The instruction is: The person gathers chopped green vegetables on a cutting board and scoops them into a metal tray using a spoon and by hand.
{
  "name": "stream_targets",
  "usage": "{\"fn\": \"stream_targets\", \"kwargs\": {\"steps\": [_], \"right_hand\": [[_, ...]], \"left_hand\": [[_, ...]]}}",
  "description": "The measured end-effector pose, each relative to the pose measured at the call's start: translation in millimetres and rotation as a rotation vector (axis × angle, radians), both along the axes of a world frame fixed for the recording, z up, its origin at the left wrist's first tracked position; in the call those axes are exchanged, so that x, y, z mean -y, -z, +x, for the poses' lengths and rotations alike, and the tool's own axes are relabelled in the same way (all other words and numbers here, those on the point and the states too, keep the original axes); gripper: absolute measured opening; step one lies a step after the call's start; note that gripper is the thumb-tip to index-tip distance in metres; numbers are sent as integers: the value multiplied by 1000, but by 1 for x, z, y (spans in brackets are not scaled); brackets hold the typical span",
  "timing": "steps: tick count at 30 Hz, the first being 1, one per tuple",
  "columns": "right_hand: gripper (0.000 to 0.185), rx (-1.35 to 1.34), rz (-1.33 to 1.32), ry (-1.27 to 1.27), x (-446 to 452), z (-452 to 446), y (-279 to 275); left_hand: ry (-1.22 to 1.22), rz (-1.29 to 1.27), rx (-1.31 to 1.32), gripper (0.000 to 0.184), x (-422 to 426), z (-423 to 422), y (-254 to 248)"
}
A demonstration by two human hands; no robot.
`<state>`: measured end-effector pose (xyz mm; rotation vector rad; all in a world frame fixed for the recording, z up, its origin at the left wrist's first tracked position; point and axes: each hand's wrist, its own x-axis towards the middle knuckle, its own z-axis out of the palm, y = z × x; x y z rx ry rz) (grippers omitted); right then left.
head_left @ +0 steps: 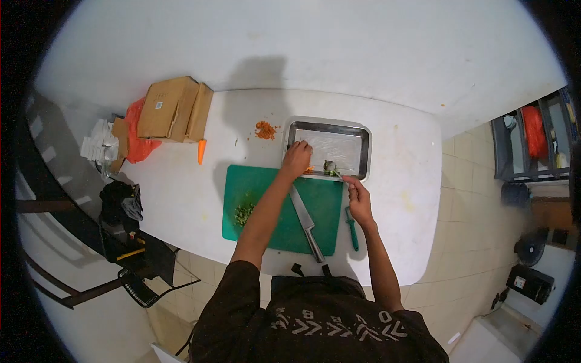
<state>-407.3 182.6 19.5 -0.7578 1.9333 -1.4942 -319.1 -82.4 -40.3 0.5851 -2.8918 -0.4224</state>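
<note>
My right hand (pixel 359 202) grips the handle of a metal spoon (pixel 330 165), whose bowl is inside the front of a rectangular metal tray (pixel 365 145). Small green pieces lie at the spoon. My left hand (pixel 296 160) is over the tray's left side with its fingers curled; what they hold, if anything, is hidden. Orange bits (pixel 309 170) show in the tray beside this hand. Below the tray lies a green cutting board (pixel 278 236), bearing a large knife (pixel 303 216) and chopped green pieces (pixel 243 214). My left forearm crosses above the board.
A green-handled tool (pixel 352 230) lies right of the board. Chopped orange pieces (pixel 265 130) sit on the white table (pixel 405 242), left of the tray. Further left are a carrot-like orange piece (pixel 201 151), cardboard boxes (pixel 169 109) and a red bag (pixel 134 133).
</note>
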Motion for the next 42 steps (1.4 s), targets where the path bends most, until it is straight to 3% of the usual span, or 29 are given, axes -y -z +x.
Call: {"fn": "stream_targets", "kwargs": {"steps": [7, 9, 12, 18, 25, 27, 30, 34, 36, 40, 42], "right_hand": [[31, 395, -126, 82, -4, -2, 0], [34, 482, -163, 133, -2, -1, 2], [38, 609, -31, 136, -2, 3, 0], [37, 564, 26, 88, -10, 10, -5], [26, 411, 90, 196, -8, 11, 27], [25, 431, 52, 192, -5, 13, 29], [25, 377, 66, 174, -1, 18, 27], [24, 387, 32, 181, -13, 17, 29], [23, 224, 133, 244, -14, 16, 23], [22, 259, 185, 260, -12, 13, 12], [24, 251, 128, 237, -9, 11, 12]], "left_hand": [[67, 18, 154, 16, 2, 18, -17], [95, 35, -145, 17, -4, 17, -23], [164, 119, -141, 19, -15, 9, -27], [235, 119, 137, 13, -1, 6, -19], [155, 74, 44, 9, 9, 14, -20], [242, 200, 13, 10, 8, 12, -21], [308, 161, 160, 10, 5, 11, -19], [293, 126, 154, 8, 12, 11, -17], [349, 165, 147, 14, 18, 14, -21], [196, 246, 41, 13, 21, 9, -22], [56, 156, -51, 15, 26, 0, -14]]}}
